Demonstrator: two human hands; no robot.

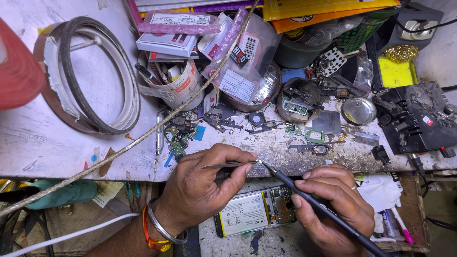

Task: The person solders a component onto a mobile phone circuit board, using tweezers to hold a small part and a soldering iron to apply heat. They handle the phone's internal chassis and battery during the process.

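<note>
My left hand (202, 183) pinches metal tweezers (228, 164) whose tips point right, toward the bench edge. My right hand (333, 204) grips a thin black pointed tool (314, 202) like a pen; its tip meets the tweezer tips at about the same spot. Whether something tiny sits between the tips is too small to tell. Just below both hands lies an opened phone (254, 212) on a lower shelf, its back off, showing a white battery and a circuit board. A metal bangle and an orange thread circle my left wrist.
The worn white bench (43, 143) holds scattered phone parts, small circuit boards (178, 135) and a round metal tin (358, 111). A black holder plate (416, 119) sits at right. A cup of tools (178, 85), bagged parts, tape rolls (95, 71) and a rope crossing diagonally lie behind.
</note>
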